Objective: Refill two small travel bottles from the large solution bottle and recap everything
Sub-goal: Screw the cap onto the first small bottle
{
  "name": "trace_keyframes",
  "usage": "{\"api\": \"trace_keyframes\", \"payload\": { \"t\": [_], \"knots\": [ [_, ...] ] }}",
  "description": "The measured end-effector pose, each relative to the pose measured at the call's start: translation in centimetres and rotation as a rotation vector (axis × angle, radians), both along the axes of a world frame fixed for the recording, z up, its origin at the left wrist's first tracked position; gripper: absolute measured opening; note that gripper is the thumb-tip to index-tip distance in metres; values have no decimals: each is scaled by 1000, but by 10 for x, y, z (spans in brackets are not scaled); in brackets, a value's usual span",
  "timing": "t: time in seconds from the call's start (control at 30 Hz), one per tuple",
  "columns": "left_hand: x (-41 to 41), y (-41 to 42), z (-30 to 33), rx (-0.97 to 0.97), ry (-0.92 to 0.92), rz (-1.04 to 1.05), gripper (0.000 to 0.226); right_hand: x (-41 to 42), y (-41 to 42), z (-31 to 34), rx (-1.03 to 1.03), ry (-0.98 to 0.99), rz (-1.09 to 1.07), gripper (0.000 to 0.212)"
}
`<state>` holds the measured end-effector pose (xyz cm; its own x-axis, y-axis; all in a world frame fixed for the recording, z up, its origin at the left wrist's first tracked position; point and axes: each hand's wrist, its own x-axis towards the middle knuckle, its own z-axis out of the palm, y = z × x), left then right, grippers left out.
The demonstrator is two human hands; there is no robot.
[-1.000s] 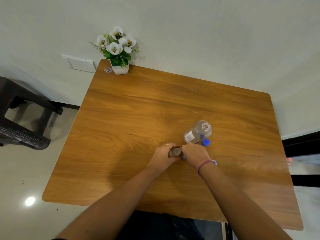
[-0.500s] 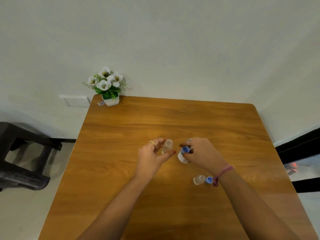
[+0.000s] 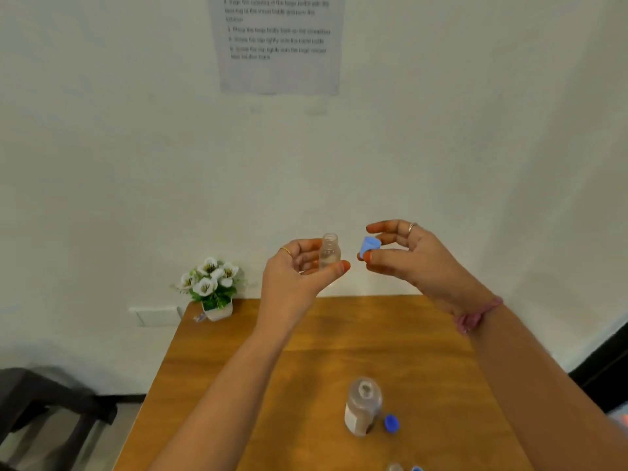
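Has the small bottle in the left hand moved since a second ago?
Yes. The small bottle rose off the table; the left hand now holds it against the wall.

I have a single view, from the camera worn on the person's head. It faces forward more than down, so the white wall (image 3: 441,147) and a blurred printed sheet (image 3: 277,45) fill the upper half. The desk (image 3: 238,385) sits low in frame, seen from its near side towards the wall edge, where a flower pot (image 3: 212,294) marks the far left corner. Both forearms enter from the bottom, close to the lens. Wide-angle bending shows at the edges.
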<state>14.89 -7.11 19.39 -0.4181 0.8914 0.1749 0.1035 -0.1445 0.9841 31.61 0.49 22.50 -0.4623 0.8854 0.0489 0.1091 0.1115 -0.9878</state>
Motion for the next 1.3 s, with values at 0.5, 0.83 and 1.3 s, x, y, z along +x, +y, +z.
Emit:
{"api": "trace_keyframes", "payload": {
  "t": [0.5, 0.83, 1.3],
  "knots": [
    [30, 33, 113, 226, 1, 56, 45, 15, 39, 136, 319, 22, 104, 27],
    [43, 41, 141, 299, -1, 111, 40, 25, 45, 174, 386, 92, 98, 23],
    [56, 43, 152, 321, 8, 123, 41, 29, 39, 205, 654, -128, 175, 20]
  ]
}}
